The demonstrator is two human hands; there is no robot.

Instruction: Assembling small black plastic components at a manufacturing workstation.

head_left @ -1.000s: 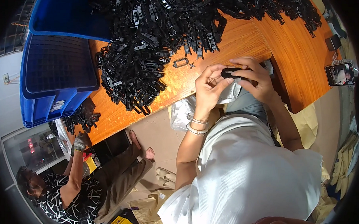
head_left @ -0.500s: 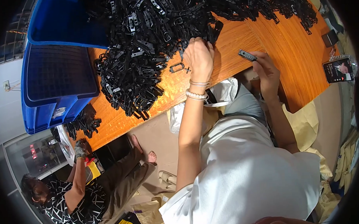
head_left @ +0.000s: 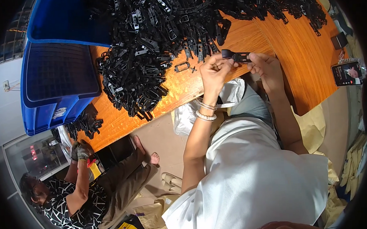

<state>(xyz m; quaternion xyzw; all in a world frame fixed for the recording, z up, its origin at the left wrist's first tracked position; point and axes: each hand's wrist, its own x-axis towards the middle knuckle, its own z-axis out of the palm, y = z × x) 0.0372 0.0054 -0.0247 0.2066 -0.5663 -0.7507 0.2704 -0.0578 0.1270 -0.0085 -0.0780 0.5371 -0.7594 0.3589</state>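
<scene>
Over the table's [head_left: 245, 34] near edge, the black part [head_left: 239, 57] lay nearly level, its long axis running left to right, rounded end leftward. The left hand [head_left: 215, 72] pinched it beneath that end; the right hand [head_left: 268, 70] pinched the slotted end.

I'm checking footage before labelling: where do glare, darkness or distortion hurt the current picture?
Head view: glare brightens the wooden table beside the heap of black parts, many of which merge darkly; head view: the held black piece has a clear outline, finer detail too small to judge; head view: fisheye corners fall black.
</scene>
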